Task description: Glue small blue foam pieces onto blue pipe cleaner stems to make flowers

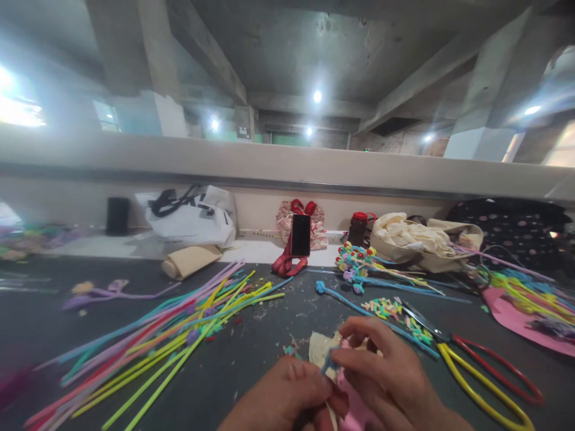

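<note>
Both my hands meet low in the middle of the head view, over the dark table. My left hand (291,389) pinches a short piece of blue pipe cleaner (331,359) between thumb and fingers. From the right, my right hand (381,371) closes its thumb and forefinger on the same blue piece, its other fingers curled. Behind the fingers lie a cream scrap (318,346) and some pink material (354,407), partly hidden. A long blue pipe cleaner with a knotted end (350,304) runs just beyond my right hand.
Many coloured pipe cleaners (171,335) spread at left. Scissors with red and yellow handles (449,341) lie at right, near short cut pieces (386,308). Finished-looking pipe cleaner flowers (354,263), a phone (300,235), a bottle (358,228) and a white bag (193,218) stand behind.
</note>
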The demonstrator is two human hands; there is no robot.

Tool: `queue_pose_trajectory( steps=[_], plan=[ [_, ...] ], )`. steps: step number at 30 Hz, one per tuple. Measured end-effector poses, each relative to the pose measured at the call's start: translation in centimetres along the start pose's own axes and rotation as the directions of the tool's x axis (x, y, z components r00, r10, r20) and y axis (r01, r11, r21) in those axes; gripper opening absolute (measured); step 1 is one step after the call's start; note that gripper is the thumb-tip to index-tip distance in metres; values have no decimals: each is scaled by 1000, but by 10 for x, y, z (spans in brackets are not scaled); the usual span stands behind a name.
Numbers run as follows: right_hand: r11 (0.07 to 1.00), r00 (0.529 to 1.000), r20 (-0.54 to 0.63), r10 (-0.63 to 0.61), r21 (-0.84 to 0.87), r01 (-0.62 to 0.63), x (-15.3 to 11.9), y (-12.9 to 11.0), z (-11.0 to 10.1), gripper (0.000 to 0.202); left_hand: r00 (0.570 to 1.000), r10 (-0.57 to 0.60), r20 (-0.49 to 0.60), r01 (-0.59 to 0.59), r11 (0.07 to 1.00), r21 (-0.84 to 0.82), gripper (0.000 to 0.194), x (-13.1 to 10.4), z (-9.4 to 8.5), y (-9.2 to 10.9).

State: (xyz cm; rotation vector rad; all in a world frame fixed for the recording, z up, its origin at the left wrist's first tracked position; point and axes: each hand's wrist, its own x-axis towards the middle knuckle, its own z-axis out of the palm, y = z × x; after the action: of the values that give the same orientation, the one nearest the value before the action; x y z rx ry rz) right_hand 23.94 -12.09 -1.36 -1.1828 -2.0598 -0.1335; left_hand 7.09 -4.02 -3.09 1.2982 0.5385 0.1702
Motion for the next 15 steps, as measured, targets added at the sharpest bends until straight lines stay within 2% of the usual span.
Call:
queue_pose_trajectory(
  steps=[4, 8, 12, 15],
  plan=[
    [997, 1000, -3, -30, -67, 29, -1, 1, 3, 33, 1000, -2, -12, 2, 1000, -17, 32, 2, -1, -3],
    [997, 999, -8, -38, -62, 37, 0, 1, 6, 28, 1000, -24, -16, 25, 1000, 6, 29, 1, 1, -2],
    [999, 999, -24, -29, 43, 30, 2, -1, 2, 31, 998, -55, 3, 55, 998, -14, 27, 0, 3, 2],
    [987, 991, -108, 77, 151, -61, 1, -2, -4, 34, 997, -78, -1, 77, 988, -133, 28, -2, 3, 4]
  ],
)
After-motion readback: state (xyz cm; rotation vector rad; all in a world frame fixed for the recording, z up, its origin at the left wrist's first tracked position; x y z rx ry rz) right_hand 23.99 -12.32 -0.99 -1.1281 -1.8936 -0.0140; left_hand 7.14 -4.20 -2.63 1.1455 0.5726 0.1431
